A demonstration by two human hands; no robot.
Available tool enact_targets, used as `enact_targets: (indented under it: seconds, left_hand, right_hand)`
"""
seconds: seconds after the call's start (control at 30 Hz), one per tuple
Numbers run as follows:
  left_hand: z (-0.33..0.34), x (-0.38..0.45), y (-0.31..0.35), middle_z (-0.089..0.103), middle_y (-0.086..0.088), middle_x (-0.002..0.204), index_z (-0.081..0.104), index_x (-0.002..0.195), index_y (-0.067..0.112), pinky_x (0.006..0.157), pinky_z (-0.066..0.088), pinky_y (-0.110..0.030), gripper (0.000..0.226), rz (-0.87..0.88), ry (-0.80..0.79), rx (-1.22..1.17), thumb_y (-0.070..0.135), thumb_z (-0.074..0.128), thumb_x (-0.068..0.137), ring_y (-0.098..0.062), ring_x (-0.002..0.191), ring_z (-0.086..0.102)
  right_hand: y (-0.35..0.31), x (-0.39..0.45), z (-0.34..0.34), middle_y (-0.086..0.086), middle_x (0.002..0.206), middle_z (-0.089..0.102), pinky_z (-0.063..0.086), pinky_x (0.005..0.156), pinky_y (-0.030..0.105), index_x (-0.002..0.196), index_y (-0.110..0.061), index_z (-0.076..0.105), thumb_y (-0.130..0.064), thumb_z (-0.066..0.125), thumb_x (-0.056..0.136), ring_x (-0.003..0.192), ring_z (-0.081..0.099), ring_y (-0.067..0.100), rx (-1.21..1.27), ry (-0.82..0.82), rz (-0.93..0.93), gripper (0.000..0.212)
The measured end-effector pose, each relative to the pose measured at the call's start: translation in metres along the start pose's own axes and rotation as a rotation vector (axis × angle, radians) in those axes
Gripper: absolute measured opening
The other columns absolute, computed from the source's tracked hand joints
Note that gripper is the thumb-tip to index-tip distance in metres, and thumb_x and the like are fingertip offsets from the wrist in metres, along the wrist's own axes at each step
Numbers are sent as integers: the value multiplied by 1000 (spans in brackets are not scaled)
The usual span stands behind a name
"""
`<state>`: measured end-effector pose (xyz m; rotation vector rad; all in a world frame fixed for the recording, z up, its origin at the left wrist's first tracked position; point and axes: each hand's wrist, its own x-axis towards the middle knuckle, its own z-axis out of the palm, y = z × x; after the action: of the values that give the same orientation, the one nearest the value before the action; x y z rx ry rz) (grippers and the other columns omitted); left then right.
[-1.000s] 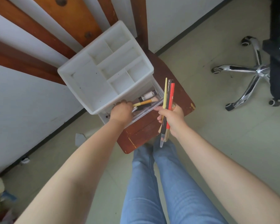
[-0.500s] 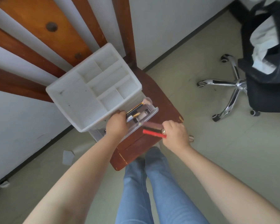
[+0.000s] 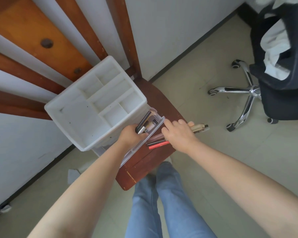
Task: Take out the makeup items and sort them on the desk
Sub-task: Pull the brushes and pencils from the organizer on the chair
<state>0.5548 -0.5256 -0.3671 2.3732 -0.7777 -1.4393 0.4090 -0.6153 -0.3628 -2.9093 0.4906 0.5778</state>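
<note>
A white organizer (image 3: 86, 117) with empty top compartments stands on the small brown desk (image 3: 162, 100). Its clear drawer (image 3: 157, 128) is pulled out toward me. My left hand (image 3: 130, 137) reaches into the drawer, fingers curled around a black and silver tube (image 3: 143, 123); a gold-labelled tube (image 3: 151, 125) lies beside it. My right hand (image 3: 177, 133) lies palm down, fingers stretched out, over a bundle of pencils on the desk. A red pencil (image 3: 159, 145) and dark ones stick out to its left, and the beige ends (image 3: 199, 127) reach past the desk's right edge.
A black office chair (image 3: 282, 83) with a chrome star base and white cloth on it stands on the tiled floor at the right. Brown wooden beams (image 3: 41, 40) and a white wall rise behind the organizer. My legs in blue jeans (image 3: 162, 203) are below the desk.
My right hand lowered the upright pencil bundle sideways onto the desk in front of the drawer and spread its fingers. My left hand stayed in the drawer and closed on a tube.
</note>
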Motion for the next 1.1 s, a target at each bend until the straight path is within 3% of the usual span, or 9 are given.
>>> enact_targets:
  seconds: [0.23,0.4,0.53,0.67,0.77,0.87,0.9,0.97,1.1]
  left_hand:
    - [1,-1,3,55,-1,77,58,94,15,68,40,-26,12,-29,12,-2,23,62,86,-19,73,51]
    - [-4,-31,-5,55,-10,74,57,83,10,60,35,-28,24,-22,132,159,33,55,88,-26,69,50]
    - [-22,-66,-26,53,-8,76,59,93,2,62,35,-29,25,-39,210,168,26,55,88,-31,80,57]
    - [-44,-101,-48,54,-5,75,59,94,5,62,34,-27,14,-68,350,60,16,55,86,-33,81,58]
    - [-58,-119,-59,56,-7,77,61,93,8,61,34,-28,13,-114,428,-1,17,54,87,-33,83,58]
    - [-67,-123,-67,65,-15,91,59,95,7,68,42,-33,15,-147,473,-11,18,53,88,-36,90,58]
    - [-70,-123,-69,65,-17,94,58,97,6,71,44,-35,17,-160,493,-14,18,53,88,-36,92,58]
    - [-77,-123,-72,64,-19,96,57,99,4,73,46,-38,19,-186,527,-32,19,52,89,-38,92,58]
    - [-91,-122,-81,63,-20,95,55,99,2,69,45,-37,19,-220,577,-65,18,51,89,-38,89,58]
  right_hand:
    - [-2,0,-1,7,61,62,35,42,18,50,-16,60,-12,82,8,37,50,17,-55,-14,-13,47]
    - [-14,0,3,5,63,61,35,42,19,50,-14,60,-11,83,8,37,51,18,-34,30,-80,48]
    - [-33,0,-1,14,109,55,42,71,32,98,-6,59,-6,71,63,85,61,28,-24,-50,-59,37]
    - [-60,-4,-6,6,60,60,39,44,20,55,-12,62,-9,83,11,41,56,21,-32,-95,-92,49]
    - [-80,7,-12,14,86,63,45,61,27,80,-6,65,-8,81,42,66,64,28,-86,-222,-121,41]
    - [-100,26,-31,12,76,64,45,53,25,73,-9,67,-13,86,28,56,63,26,-85,-54,-128,50]
    - [-105,34,-35,14,86,64,46,58,27,84,-7,66,-14,85,39,66,64,27,-88,-66,-133,49]
    - [-109,52,-39,17,119,53,42,80,34,116,-4,52,-8,64,75,100,58,31,-93,-72,-155,43]
    - [-104,70,-43,13,120,54,38,88,35,119,-5,46,-7,54,81,110,53,30,-99,-89,-176,38]
